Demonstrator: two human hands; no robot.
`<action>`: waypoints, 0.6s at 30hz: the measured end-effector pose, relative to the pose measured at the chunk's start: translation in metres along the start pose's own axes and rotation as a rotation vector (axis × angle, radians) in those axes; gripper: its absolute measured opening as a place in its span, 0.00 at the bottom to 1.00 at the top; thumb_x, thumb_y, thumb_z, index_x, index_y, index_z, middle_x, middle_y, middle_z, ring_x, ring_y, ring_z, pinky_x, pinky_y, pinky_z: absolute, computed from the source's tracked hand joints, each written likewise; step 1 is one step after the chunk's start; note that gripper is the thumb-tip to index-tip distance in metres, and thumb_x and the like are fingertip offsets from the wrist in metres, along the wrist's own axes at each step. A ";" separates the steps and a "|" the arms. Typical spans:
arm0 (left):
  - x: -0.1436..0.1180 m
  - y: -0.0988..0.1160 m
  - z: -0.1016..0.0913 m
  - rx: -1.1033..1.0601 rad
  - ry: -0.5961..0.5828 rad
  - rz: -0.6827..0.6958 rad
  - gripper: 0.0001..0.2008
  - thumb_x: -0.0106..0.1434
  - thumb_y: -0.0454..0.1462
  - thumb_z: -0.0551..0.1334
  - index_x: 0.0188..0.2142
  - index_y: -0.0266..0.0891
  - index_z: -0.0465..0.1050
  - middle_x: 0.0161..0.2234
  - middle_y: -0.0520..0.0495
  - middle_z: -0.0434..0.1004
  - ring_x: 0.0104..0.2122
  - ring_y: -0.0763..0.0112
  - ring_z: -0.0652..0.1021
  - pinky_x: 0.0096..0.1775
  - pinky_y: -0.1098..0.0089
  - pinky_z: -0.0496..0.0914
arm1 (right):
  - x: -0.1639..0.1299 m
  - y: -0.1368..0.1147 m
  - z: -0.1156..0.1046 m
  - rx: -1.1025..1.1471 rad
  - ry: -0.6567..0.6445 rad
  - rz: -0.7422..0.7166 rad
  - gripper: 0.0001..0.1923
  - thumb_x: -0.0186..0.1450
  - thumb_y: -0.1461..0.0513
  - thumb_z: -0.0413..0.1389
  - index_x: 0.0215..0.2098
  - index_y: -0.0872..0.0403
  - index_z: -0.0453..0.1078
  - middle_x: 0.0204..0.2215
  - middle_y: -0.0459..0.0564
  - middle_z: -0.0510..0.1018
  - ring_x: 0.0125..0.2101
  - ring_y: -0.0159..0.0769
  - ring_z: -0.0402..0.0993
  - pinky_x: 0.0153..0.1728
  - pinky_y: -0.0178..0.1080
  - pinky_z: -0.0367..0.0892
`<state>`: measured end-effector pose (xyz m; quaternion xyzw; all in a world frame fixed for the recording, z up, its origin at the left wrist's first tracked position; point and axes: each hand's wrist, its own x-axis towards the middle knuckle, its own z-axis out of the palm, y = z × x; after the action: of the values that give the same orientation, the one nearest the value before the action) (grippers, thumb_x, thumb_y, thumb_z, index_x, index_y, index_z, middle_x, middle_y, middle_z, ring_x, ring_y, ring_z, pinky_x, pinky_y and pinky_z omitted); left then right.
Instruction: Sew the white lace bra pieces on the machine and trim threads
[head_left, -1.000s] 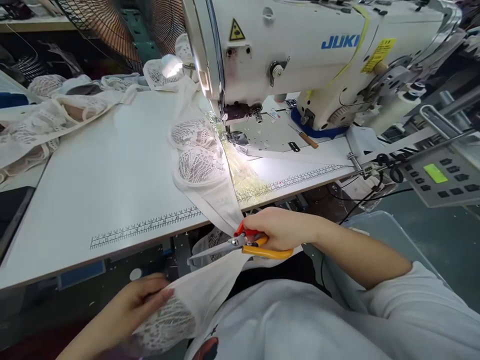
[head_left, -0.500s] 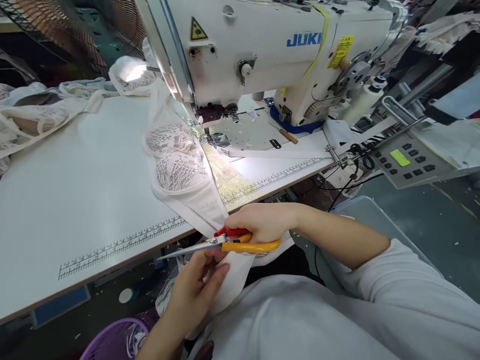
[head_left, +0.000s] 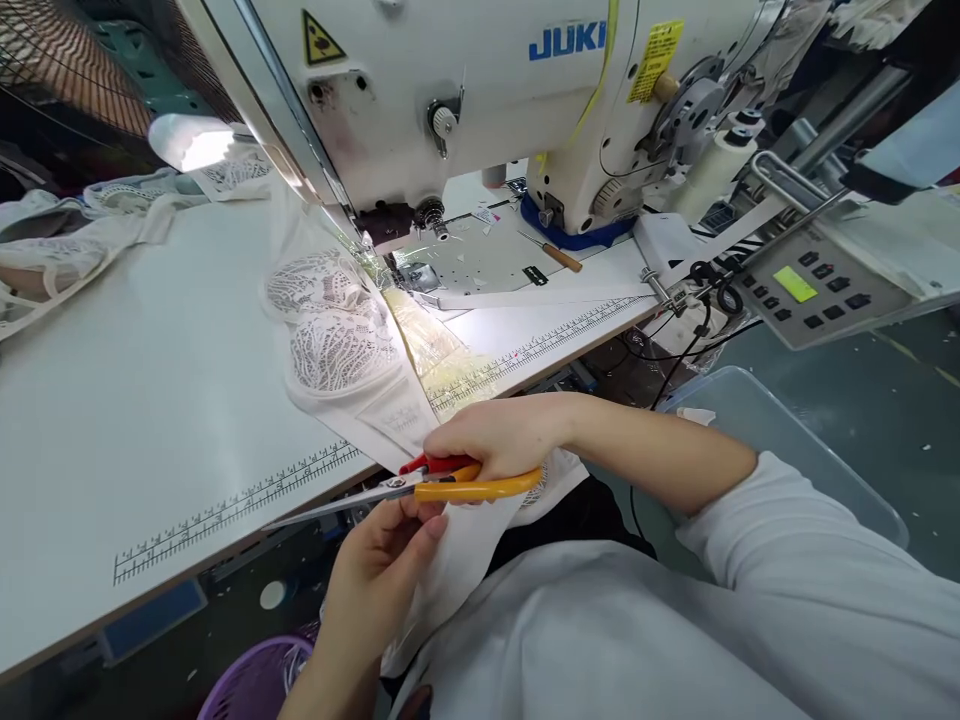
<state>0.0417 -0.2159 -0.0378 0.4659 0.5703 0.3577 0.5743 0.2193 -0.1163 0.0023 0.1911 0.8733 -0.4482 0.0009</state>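
Your bench surroundings
You have a Juki sewing machine (head_left: 480, 90) ahead, its control panel (head_left: 817, 285) right, a purple basket (head_left: 251, 680) below.

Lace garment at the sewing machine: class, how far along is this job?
Done: lace garment lies out from under the needle, more pieces piled far left. In hand: right hand holds scissors, left hand pinches the fabric beneath them. Left: no cut visible.

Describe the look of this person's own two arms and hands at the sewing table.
Both hands are bare: no gloves, rings or wristbands show on the left hand or the right hand. The right forearm is uncovered up to a loose, pale grey-white sleeve pushed back near the elbow, soft and creased, of one piece with the top. Only the bare left wrist is in view; its sleeve is out of frame.
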 end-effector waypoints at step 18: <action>0.012 -0.008 0.004 0.007 -0.066 0.016 0.09 0.52 0.42 0.65 0.28 0.38 0.74 0.28 0.48 0.78 0.31 0.65 0.76 0.36 0.68 0.72 | 0.001 0.013 0.000 0.050 -0.016 -0.077 0.09 0.59 0.60 0.50 0.25 0.53 0.55 0.20 0.42 0.67 0.22 0.29 0.58 0.23 0.33 0.52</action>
<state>0.0454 -0.2076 -0.0497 0.4837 0.5485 0.3447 0.5885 0.2229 -0.1095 -0.0080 0.1539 0.8686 -0.4708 -0.0143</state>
